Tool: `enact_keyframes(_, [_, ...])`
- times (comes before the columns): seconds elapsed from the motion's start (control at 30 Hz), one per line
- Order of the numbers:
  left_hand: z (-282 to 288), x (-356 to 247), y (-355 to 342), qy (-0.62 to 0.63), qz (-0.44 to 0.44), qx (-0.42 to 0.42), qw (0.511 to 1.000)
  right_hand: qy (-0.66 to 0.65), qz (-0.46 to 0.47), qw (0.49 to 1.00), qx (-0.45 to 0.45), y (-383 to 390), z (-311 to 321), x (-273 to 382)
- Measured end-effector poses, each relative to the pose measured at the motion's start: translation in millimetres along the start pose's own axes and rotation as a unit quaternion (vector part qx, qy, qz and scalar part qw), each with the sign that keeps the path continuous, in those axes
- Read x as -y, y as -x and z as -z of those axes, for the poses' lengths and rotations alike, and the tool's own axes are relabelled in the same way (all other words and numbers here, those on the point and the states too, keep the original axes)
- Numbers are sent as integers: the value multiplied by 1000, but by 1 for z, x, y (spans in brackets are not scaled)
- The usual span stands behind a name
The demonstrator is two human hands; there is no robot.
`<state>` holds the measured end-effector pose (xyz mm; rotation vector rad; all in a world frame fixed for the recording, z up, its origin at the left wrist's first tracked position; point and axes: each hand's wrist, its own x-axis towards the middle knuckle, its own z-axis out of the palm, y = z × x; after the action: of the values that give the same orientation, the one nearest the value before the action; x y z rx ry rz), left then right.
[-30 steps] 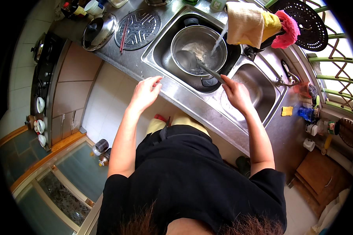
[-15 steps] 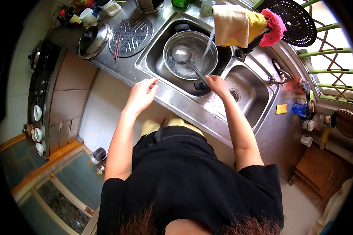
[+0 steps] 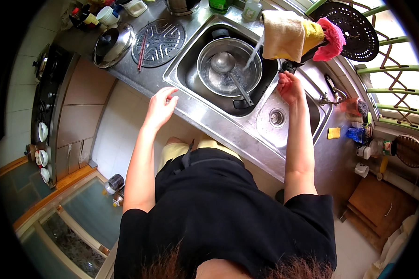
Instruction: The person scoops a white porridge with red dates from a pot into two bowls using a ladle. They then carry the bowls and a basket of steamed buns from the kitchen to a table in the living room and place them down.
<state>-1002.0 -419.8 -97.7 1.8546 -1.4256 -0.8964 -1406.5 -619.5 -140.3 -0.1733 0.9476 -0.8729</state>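
Observation:
My right hand [image 3: 291, 87] reaches over the small sink basin, its fingers loosely bent just below the black tap base [image 3: 289, 66]; whether they touch it I cannot tell. It holds nothing I can see. Over the counter's front edge hovers my left hand [image 3: 162, 107], open, with no object in it. A metal pot [image 3: 205, 76] sits in the large sink basin [image 3: 187, 83], and a stream of water [image 3: 253, 58] runs into it. The ladle [image 3: 224, 63] lies in the pot, bowl in the water, its handle leaning across the near rim.
Cloths [image 3: 284, 37] hang over the tap behind the sink. To the left are a round slotted rack [image 3: 165, 42] with red chopsticks [image 3: 143, 49] and a glass pot lid [image 3: 112, 45]. A yellow sponge [image 3: 334, 133] and jars stand to the right. A drain [image 3: 277, 117] shows in the small basin.
My right hand has let go of the ladle and moved right and up toward the tap base. The ladle now rests in the pot. My left hand has shifted slightly left.

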Motion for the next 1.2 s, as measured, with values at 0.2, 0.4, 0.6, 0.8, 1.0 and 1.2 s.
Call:
enact_keyframes(0.2, [18,71,-51,-67,-2,-100,993,-154,41,987,24,11,-21,-5])
enact_keyframes(0.4, [50,115,-106,-204,29,-203,957,-182,110,977,2,10,-26,-20])
enact_keyframes(0.6, [68,138,-154,-234,134,-146,952,-222,173,959,33,8,-29,-39])
enact_keyframes(0.8, [73,154,-173,-211,146,-109,960,-179,182,966,-47,13,-49,-78])
enact_keyframes(1.0, [75,149,-175,-236,118,-89,961,-32,57,995,-72,26,-110,-120])
enact_keyframes(1.2, [65,51,-110,334,169,52,926,-164,151,972,-68,25,-49,-75])
